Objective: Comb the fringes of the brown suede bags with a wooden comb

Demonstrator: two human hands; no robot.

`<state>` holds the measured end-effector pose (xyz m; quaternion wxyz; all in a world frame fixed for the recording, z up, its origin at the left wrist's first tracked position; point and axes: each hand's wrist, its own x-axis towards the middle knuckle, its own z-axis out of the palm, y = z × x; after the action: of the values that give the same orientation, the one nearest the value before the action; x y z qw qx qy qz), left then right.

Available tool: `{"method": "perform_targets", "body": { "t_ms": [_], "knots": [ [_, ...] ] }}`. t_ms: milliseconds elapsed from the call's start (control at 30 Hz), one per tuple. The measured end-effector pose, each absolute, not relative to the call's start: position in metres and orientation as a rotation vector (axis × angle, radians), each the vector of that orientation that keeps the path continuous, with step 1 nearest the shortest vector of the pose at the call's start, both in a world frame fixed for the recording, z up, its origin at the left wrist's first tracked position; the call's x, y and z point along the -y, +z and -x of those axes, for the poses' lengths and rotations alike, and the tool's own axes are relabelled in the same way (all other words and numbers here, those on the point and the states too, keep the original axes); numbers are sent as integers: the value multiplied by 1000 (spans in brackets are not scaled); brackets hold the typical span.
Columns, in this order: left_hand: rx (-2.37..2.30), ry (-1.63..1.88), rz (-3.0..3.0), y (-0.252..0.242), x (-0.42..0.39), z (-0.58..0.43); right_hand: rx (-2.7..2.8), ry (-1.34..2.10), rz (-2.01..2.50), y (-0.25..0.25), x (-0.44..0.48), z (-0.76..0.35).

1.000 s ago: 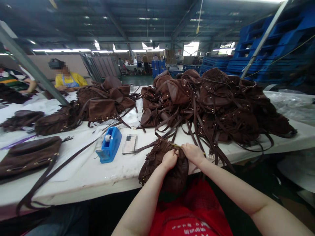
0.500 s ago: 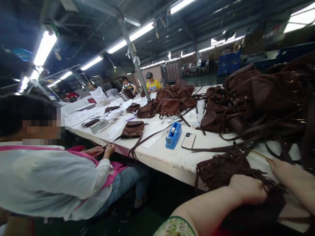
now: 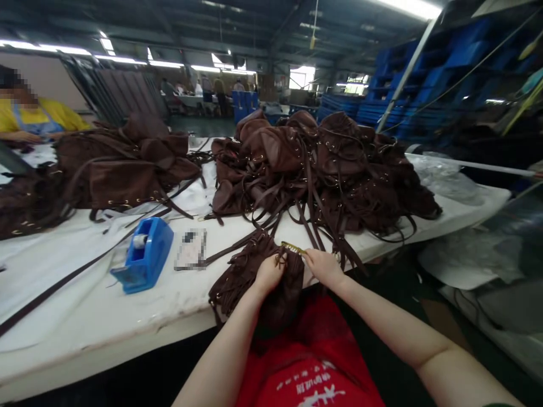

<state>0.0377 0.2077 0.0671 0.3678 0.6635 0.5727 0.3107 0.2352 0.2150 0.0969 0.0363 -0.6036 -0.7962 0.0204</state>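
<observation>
One dark brown, fringed bag

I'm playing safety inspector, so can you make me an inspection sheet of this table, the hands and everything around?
Surface: table, with a white top.
Job's things: dark-brown fringed bag at the near edge; yellow comb by its top.
Clutter: blue tape dispenser, phone, large heap of brown bags, smaller heap to its left.
Hands: left hand closed on the bag; right hand closed on the comb.
Cables: thin cord hanging overhead; purpose unclear.
Surroundings: person in a yellow top at far left; stacked blue pallets at right.
</observation>
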Motion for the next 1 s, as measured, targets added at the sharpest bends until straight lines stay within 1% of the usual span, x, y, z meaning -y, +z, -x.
{"method": "perform_targets", "body": {
  "t_ms": [100,200,367,500,633,833,1000],
  "knots": [
    [-1478,805,-1698,69,-205,-38,2480,-53,1926,82,-205,-232],
    [-1487,809,-1687,72,-206,-37,2442,-139,2000,82,-219,-235],
    [-1493,823,-1673,86,-214,-33,2306,-280,2019,108,-243,-238],
    [-1531,814,-1604,105,-222,-41,2251,-367,1848,134,-248,-225],
    [-1510,727,-1587,120,-229,-61,2337,-273,1764,147,-250,-204],
    [-1651,695,-1765,131,-217,-71,2342,-76,1940,140,-267,-191],
    [-1523,383,-2252,118,-173,-81,2193,48,2105,147,-296,-223]
  ]
}}
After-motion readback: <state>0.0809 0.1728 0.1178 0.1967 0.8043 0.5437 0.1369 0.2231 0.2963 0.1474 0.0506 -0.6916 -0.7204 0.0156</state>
